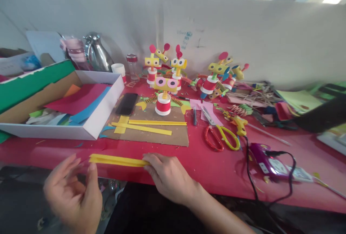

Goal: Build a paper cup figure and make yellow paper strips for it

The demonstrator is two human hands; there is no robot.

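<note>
A folded yellow paper strip stretches sideways above the front edge of the red table. My right hand pinches its right end between thumb and fingers. At the strip's left end, my left hand is slightly blurred, its fingers curved and apart from the thumb, holding nothing. Beyond the strip, more yellow strips lie on a brown cardboard sheet. A paper figure with a red and white cup body, coil arms and pink eyes stands at the back of the cardboard.
An open box of coloured paper is at the left, beside a black phone. Scissors, a yellow glue gun and a purple power strip with cables lie right. Several similar figures stand behind.
</note>
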